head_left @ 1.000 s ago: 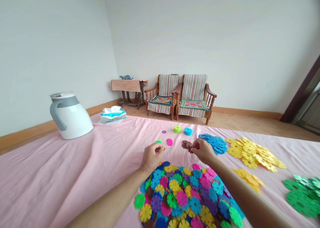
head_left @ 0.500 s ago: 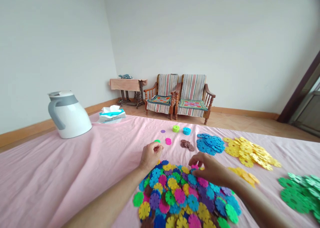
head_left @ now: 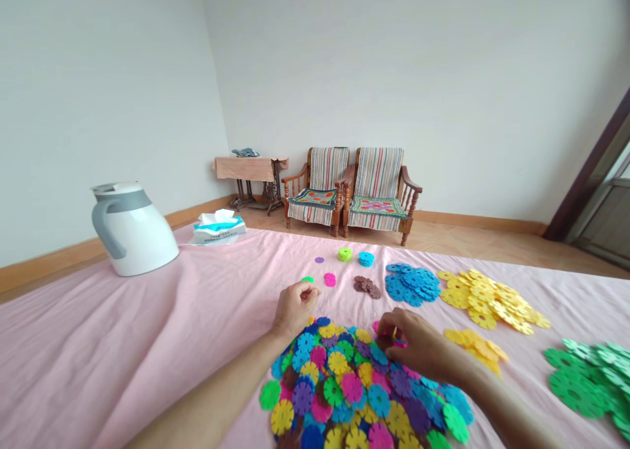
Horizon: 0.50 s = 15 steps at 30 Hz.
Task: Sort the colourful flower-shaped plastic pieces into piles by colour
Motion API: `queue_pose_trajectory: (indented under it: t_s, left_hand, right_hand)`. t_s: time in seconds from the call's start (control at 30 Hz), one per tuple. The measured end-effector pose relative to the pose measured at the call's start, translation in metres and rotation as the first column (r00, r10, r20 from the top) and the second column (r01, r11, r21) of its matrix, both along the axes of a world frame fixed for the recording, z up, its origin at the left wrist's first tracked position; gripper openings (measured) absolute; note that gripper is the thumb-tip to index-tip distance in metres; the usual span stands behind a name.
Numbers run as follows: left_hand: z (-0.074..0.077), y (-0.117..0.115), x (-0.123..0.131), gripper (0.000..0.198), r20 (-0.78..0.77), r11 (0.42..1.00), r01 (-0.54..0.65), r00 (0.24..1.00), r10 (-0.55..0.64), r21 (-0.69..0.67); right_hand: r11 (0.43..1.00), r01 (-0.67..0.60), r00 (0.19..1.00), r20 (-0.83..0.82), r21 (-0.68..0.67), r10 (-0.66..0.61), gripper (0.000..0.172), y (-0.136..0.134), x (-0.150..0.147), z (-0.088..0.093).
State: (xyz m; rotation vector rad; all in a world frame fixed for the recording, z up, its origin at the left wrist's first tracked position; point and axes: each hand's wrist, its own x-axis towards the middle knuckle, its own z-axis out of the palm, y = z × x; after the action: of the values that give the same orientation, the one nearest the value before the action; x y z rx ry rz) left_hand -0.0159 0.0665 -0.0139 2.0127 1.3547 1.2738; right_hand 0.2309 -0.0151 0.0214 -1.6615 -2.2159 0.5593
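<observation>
- Discs (head_left: 351,386) with notched edges, in pink, blue, yellow, green, purple and brown, lie in one mixed heap closest to us, on a pink cloth (head_left: 207,304).
- Our left hand (head_left: 294,308) is just past the heap's far left edge, its fingers curled inward towards the thumb; we cannot tell whether they pinch anything.
- Just beyond that hand we see a green disc (head_left: 308,279), partly hidden, with a pink disc (head_left: 329,279) near it.
- Our right hand (head_left: 414,341) bends down over the heap's far right part, fingers hooked and thumb below them; a bit of pink shows between, but we cannot tell whether they grip it.
- Farther out, we have a purple disc (head_left: 319,260), a lime stack (head_left: 344,255), a light-blue stack (head_left: 365,258) and, closer in, a brown cluster (head_left: 367,287).
- To our right spread a blue pile (head_left: 412,285), a yellow pile (head_left: 492,298), a smaller orange-yellow pile (head_left: 475,348) and a green pile (head_left: 581,380) in darker and paler shades.
- To our left stand a white and grey jug (head_left: 142,235) and, beside it, a tissue box (head_left: 219,229).
- Beyond the cloth we see two wooden armchairs (head_left: 379,173) with striped covers.
</observation>
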Motion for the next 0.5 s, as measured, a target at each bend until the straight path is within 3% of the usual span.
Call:
queue_pose_trajectory:
  t_s: [0.3,0.5]
  left_hand:
    - [0.000,0.001,0.000,0.020,0.010,1.000,-0.009,1.000,0.009,0.001]
    - [-0.002,0.001,-0.001,0.021,0.004,1.000,-0.011,1.000,0.011,0.001]
  right_hand:
    - [0.998,0.048,0.997,-0.068,0.029,-0.046,0.013,0.005,-0.002,0.003]
    - [0.973,0.210,0.969,-0.153,0.093,-0.194,0.008,0.049,-0.004,0.003]
